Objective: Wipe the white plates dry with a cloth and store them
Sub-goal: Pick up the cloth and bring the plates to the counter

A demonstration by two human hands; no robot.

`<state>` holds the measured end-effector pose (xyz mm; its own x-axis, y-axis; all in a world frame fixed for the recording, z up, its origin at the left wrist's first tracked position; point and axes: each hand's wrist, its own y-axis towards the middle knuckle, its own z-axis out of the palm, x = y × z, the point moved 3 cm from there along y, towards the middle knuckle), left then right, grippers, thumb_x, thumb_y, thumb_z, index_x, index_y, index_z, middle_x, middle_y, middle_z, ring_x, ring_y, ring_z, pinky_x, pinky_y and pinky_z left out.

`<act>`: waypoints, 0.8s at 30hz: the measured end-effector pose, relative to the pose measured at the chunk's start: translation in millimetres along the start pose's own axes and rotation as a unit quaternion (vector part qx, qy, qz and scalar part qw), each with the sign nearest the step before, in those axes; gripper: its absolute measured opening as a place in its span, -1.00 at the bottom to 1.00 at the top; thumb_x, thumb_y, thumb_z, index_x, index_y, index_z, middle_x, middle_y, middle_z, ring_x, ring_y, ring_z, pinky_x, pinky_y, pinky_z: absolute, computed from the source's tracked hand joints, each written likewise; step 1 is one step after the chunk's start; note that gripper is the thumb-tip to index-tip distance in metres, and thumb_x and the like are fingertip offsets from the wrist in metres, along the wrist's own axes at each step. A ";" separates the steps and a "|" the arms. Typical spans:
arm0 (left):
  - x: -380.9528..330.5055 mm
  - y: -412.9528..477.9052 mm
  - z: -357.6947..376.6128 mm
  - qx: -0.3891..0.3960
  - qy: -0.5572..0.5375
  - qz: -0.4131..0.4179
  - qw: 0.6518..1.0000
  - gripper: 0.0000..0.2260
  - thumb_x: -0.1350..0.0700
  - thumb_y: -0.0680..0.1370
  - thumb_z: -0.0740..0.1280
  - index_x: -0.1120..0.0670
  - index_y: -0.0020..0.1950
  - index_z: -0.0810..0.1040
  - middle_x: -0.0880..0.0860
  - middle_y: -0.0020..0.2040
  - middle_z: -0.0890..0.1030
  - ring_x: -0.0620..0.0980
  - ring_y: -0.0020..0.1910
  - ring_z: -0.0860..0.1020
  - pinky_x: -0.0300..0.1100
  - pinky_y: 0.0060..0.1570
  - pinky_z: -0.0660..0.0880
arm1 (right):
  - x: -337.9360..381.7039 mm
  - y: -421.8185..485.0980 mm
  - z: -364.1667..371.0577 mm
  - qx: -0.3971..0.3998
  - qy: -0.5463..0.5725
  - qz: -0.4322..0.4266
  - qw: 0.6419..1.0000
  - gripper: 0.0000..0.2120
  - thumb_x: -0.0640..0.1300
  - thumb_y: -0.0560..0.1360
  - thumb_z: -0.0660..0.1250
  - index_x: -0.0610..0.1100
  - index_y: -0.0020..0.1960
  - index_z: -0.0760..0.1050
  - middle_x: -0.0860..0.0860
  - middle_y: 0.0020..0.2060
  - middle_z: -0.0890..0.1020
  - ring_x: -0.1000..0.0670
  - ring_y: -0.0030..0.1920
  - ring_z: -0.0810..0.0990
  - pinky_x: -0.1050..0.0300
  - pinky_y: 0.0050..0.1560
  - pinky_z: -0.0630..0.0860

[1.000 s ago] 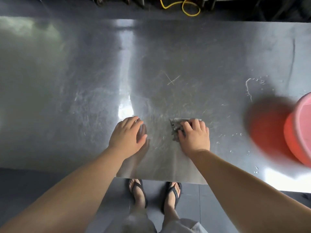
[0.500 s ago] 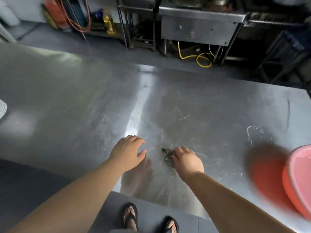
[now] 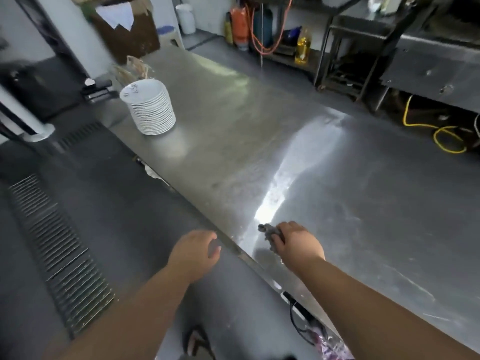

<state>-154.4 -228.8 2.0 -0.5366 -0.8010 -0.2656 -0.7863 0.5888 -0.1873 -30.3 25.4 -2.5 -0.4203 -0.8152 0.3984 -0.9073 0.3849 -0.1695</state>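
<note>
White plates [image 3: 149, 107] stand stacked at ten o'clock on the steel tabletop [image 3: 337, 178]. Left hand [image 3: 193, 252] hangs loosely curled, empty, just off the near edge. Right hand [image 3: 297, 241] grips a crumpled grey cloth [image 3: 270, 231] at six o'clock.

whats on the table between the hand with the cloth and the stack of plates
Nothing: in the head view the steel table is bare between the right hand, closed on the cloth, and the plate stack.
</note>
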 end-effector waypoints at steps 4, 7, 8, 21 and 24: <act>72.6 -21.9 -9.4 0.007 -0.003 -0.058 0.998 -0.59 -0.16 0.65 0.28 -0.01 0.43 0.53 -0.02 0.37 0.59 0.04 0.37 0.50 -0.06 0.36 0.42 | 65.9 17.4 20.0 0.036 -0.035 -0.045 0.998 -0.73 0.16 0.69 0.16 0.02 0.18 0.50 0.03 0.08 0.54 -0.06 0.11 0.55 0.06 -0.09 0.51; 124.0 -32.5 -21.8 0.001 -0.003 -0.081 0.997 -0.58 -0.17 0.65 0.25 -0.03 0.45 0.51 -0.02 0.37 0.58 0.04 0.36 0.50 -0.08 0.35 0.42 | 116.4 34.8 41.2 0.052 -0.046 -0.067 0.995 -0.73 0.18 0.68 0.15 0.03 0.13 0.49 0.05 0.05 0.53 -0.06 0.11 0.56 0.07 -0.09 0.50; 142.2 -35.1 -25.9 0.000 0.000 -0.088 0.996 -0.58 -0.17 0.65 0.25 -0.02 0.45 0.51 -0.01 0.38 0.58 0.05 0.36 0.50 -0.08 0.35 0.42 | 134.3 41.4 49.8 0.059 -0.053 -0.076 0.994 -0.73 0.19 0.69 0.14 0.03 0.13 0.49 0.06 0.06 0.53 -0.06 0.12 0.56 0.07 -0.08 0.50; 368.7 -78.2 -82.4 -0.018 -0.015 -0.204 0.979 -0.63 -0.19 0.62 0.26 -0.04 0.35 0.54 0.02 0.26 0.63 0.08 0.28 0.56 -0.05 0.26 0.49 | 351.4 116.8 142.9 0.087 -0.043 -0.175 0.980 -0.77 0.18 0.64 0.24 0.09 -0.11 0.35 0.01 -0.08 0.53 -0.12 -0.01 0.58 0.04 -0.18 0.33; 399.5 -80.1 -90.0 -0.025 -0.014 -0.219 0.975 -0.62 -0.19 0.61 0.26 -0.04 0.33 0.55 0.02 0.24 0.65 0.09 0.25 0.58 -0.03 0.23 0.51 | 381.6 134.0 153.1 0.098 -0.028 -0.197 0.975 -0.78 0.18 0.64 0.24 0.11 -0.11 0.38 0.06 -0.15 0.49 -0.07 -0.12 0.55 0.00 -0.19 0.45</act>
<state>-333.4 -605.7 -3.9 -0.1371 -0.9710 -0.1959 -0.9525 0.1836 -0.2431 -314.6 -300.4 -11.3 -0.0345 -0.9078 0.4179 -0.9815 -0.0480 -0.1853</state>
